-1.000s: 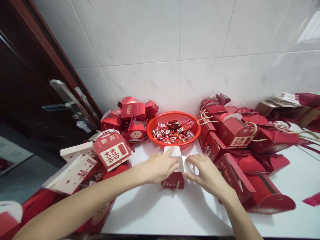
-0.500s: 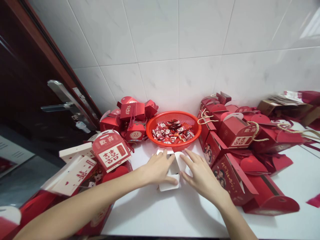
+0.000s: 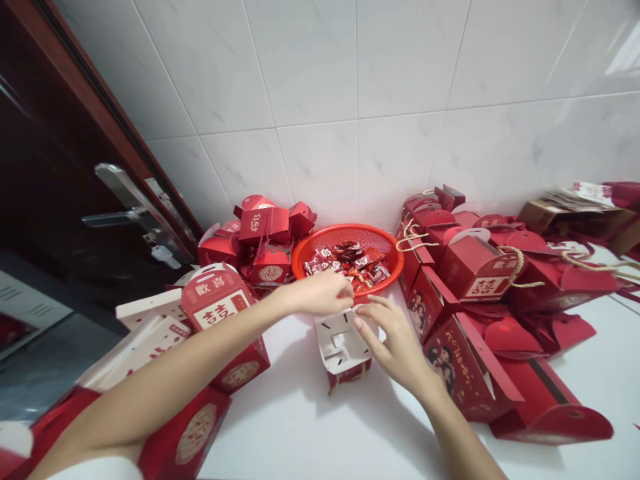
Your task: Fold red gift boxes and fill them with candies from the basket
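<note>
Open gift box [image 3: 345,347] is on the white table [image 3: 280,427], between near and back edges. Right hand [image 3: 395,340] open, fingertips at box's far right corner. Left hand [image 3: 323,293] curled above far rim, grip unclear. Candy basket [image 3: 385,235] behind, toward back edge.

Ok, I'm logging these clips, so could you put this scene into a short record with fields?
left hand: fingers curled, between basket and open box; any grip unclear
right hand: fingers spread, at the open box's right edge
open box: red outside, white inside, rope handle on the near side
basket: red mesh, with wrapped sweets inside
boxes on the left: red and white, piled
boxes on the right: red, some with rope handles
surface: white table
background: pale tiled wall, dark door
</note>
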Demonstrator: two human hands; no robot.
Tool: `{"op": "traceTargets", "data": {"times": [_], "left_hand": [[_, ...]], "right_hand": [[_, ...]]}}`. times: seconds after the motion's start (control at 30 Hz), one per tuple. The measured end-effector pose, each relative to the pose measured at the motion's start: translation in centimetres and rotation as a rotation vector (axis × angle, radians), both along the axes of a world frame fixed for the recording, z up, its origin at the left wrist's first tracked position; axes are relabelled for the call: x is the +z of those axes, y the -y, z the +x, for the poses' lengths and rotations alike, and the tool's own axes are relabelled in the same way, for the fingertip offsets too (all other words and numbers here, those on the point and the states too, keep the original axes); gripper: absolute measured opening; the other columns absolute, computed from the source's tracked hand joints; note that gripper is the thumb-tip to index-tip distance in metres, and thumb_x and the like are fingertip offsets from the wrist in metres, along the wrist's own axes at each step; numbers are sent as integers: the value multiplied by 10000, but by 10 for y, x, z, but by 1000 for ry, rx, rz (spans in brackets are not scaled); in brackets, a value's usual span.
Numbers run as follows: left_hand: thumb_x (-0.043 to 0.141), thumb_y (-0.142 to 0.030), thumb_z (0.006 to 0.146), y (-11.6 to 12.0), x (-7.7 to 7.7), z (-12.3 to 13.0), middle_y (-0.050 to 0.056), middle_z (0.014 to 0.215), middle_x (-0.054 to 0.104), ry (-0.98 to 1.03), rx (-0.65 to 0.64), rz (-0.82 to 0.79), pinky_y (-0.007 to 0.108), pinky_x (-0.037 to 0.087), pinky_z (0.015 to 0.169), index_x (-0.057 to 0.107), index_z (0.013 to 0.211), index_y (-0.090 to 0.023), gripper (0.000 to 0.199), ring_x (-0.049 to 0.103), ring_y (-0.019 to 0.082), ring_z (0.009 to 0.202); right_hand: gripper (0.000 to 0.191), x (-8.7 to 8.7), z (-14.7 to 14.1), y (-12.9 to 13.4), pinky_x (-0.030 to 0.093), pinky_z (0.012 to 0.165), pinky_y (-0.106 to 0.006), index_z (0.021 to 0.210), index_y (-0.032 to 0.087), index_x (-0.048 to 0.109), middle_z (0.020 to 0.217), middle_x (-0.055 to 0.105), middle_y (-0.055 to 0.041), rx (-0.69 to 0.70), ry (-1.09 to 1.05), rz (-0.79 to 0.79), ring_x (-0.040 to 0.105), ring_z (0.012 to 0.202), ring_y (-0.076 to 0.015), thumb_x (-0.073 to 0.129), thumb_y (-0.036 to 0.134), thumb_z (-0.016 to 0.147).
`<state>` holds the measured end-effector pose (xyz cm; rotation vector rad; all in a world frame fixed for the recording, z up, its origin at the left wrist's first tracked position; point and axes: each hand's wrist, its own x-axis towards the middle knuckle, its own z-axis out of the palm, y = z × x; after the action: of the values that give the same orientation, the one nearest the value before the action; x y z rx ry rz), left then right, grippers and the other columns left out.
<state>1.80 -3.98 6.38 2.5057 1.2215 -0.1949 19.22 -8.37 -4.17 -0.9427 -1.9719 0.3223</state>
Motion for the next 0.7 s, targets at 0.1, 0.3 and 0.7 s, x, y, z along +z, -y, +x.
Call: {"op": "traceTargets", "data": {"times": [0.1, 0.3, 0.7], "left_hand": [[515, -185, 869, -42, 14, 6, 41, 860, 765, -27, 24, 125, 249, 466, 724, 774, 903, -195, 261, 688, 190, 798], [622, -224, 859, -119, -12, 41, 113, 1128, 735, -198, 185, 208, 316, 512, 835, 736, 1075, -195, 246, 683, 280, 1048], [620, -341, 957, -167, -69, 65, 98, 1236, 625, 8, 351, 96, 433, 562, 892, 605, 1234, -165, 328, 639, 228, 1061]], "right_hand": [[140, -2, -4, 1, 474, 1004, -446, 1079, 203, 674, 1103, 723, -79, 17, -137, 48, 589, 1178, -269, 587, 226, 972], [158, -2, -9, 10, 497, 969, -381, 1063, 202, 675, 1081, 710, -81, 11, -314, 107, 623, 1092, -218, 585, 137, 950], [180, -6, -5, 10, 527, 841, -330, 993, 198, 674, 961, 704, -67, 1, -388, 101, 650, 941, -195, 540, 90, 944]]}}
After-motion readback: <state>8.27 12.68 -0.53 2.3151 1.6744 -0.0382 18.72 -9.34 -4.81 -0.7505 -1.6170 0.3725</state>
